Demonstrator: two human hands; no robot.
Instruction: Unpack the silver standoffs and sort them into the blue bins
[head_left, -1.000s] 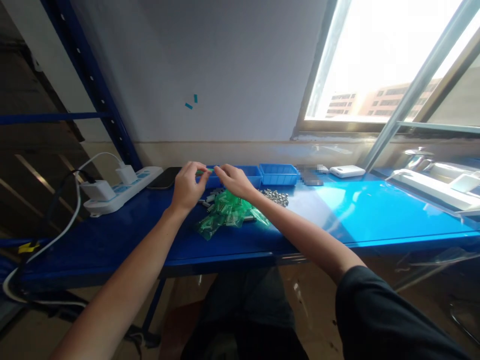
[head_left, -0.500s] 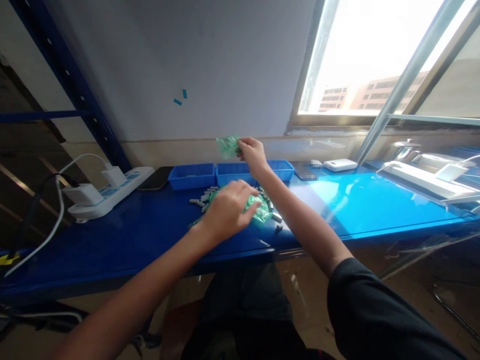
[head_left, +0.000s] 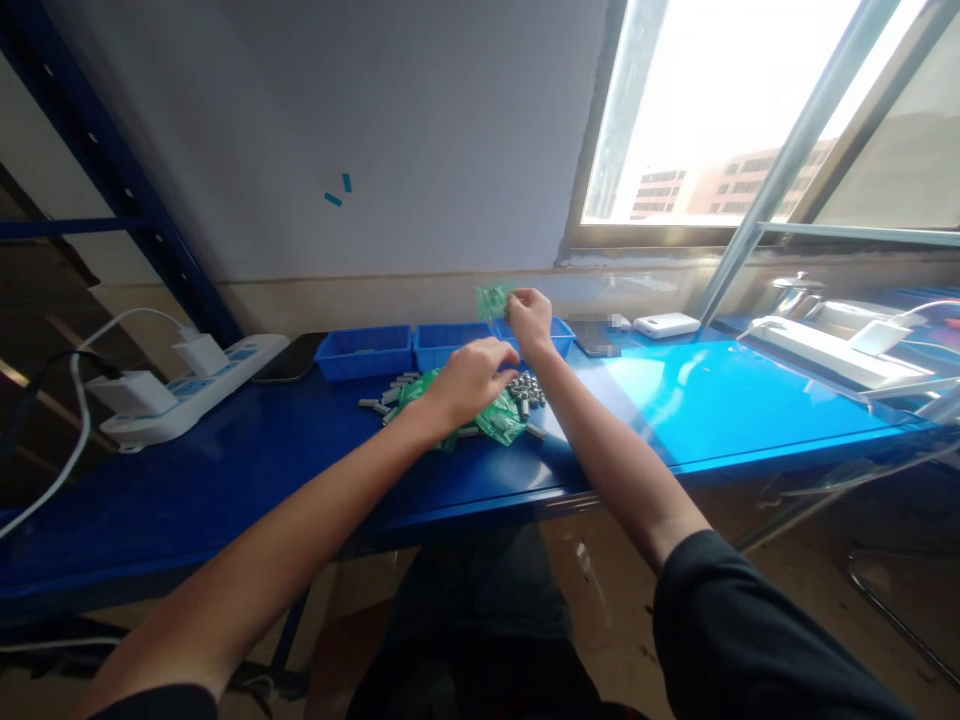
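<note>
My right hand point(head_left: 529, 312) is raised above the blue bins and pinches a small green plastic bag point(head_left: 493, 300). My left hand point(head_left: 471, 382) reaches down over a pile of green bags point(head_left: 501, 420) on the blue bench point(head_left: 712, 400), its fingers curled onto the pile. Small grey metal cylinders point(head_left: 390, 391) lie left of the pile, and a heap of shiny metal pieces point(head_left: 528, 387) sits just right of my left hand. Whether the left fingers have hold of a bag is hidden.
Three blue bins point(head_left: 364, 352) stand in a row at the back of the bench. A dark phone point(head_left: 283, 361) and a white power strip point(head_left: 180, 390) with chargers lie to the left. A white box point(head_left: 666, 324) and white devices point(head_left: 847, 358) sit under the window.
My right hand has come down and to the right with the green bag. My left hand moved a little up over the pile. The view shifted leftward.
</note>
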